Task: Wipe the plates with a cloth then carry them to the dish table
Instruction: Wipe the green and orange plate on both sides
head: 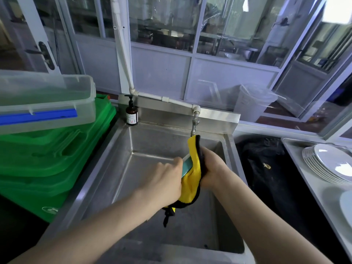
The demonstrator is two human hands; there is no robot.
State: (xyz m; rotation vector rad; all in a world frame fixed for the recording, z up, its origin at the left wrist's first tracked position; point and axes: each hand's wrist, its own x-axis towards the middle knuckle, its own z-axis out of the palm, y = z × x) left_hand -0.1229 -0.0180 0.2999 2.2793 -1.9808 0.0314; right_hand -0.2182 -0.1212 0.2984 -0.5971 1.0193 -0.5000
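Two hands wiping a plate with a yellow cloth over a steel sink.

The left hand (167, 180) grips a plate (186, 166) held on edge, while the right hand (211, 168) presses a yellow cloth (192, 180) with black trim around it. Both are above the sink (122, 164), just below the tap (195, 123). A brown pump bottle (131, 114) stands at the sink's back left corner. Green bins (57, 153) carry a clear plastic box (45, 101) on the left. On the right, a stack of white plates (329, 162) rests on the tabletop (312, 185).

Yellow cloth (191, 180) edged in black, teal plate (185, 167), green bins (57, 155), white plates (327, 162), brown soap bottle (131, 113), steel-grey sink (152, 149).
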